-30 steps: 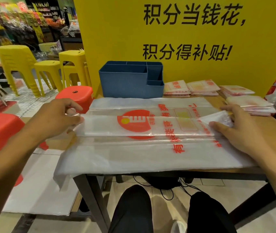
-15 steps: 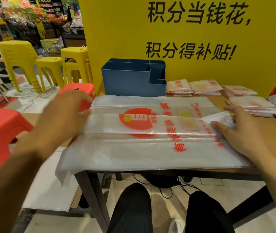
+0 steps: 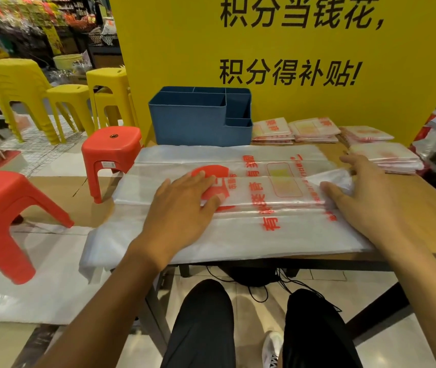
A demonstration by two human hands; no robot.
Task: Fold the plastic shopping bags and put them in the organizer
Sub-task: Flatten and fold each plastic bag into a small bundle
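Observation:
A translucent plastic shopping bag [image 3: 262, 192] with red print lies folded into a long strip on a stack of flat bags [image 3: 227, 235] on the wooden table [image 3: 429, 208]. My left hand [image 3: 182, 208] presses flat on the strip's middle, over the red round logo. At the strip's right end, my right hand [image 3: 362, 197] rests with its fingers spread, the bag's crumpled handle under them. The blue organizer [image 3: 198, 120], with several compartments, stands at the back of the table and holds nothing that I can see.
Folded bags [image 3: 293, 130] lie in small piles right of the organizer and along the table's right side [image 3: 386, 158]. A yellow sign board [image 3: 278, 49] stands behind. Red stools [image 3: 110, 152] and yellow stools [image 3: 63, 102] stand on the floor to the left. My knees are under the table.
My left hand has let go of the strip's left end and slid right to its middle, now lying flat. My right hand has stayed at the right end.

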